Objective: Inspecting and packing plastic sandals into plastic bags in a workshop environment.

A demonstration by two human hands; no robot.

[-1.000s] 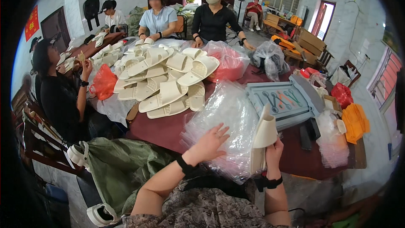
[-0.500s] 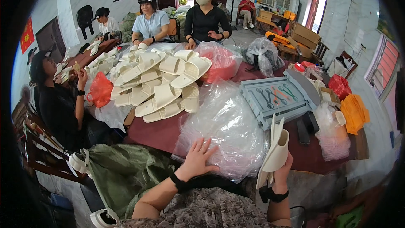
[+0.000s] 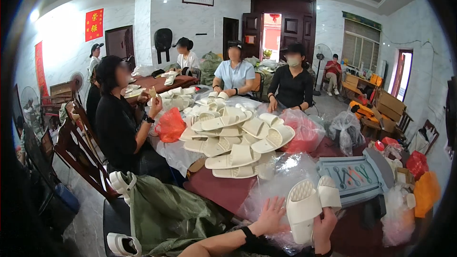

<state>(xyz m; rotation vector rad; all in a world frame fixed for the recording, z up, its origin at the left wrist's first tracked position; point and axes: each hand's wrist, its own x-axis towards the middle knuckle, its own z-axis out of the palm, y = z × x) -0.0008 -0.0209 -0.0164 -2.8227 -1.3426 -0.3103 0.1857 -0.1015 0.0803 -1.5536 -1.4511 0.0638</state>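
Along the near edge of the maroon-covered table point(image 3: 221, 185), the right hand point(image 3: 325, 226) grips a pair of cream, broad-strapped moulded slippers point(image 3: 302, 212); the left hand point(image 3: 269, 216), fingers spread and holding nothing, lies over glossy, clear plastic bags point(image 3: 297, 172). A loose one-handed hold could let one slipper drop; pushing could slide the slick film. Half a second ago the slippers stood edge-on; now their upper faces show.

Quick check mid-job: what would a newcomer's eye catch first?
The heap of cream slippers on the table. Then two slippers in the right hand near the lower edge, the left hand spread over clear bags beside them. The orange-red bag left of the heap also stands out.
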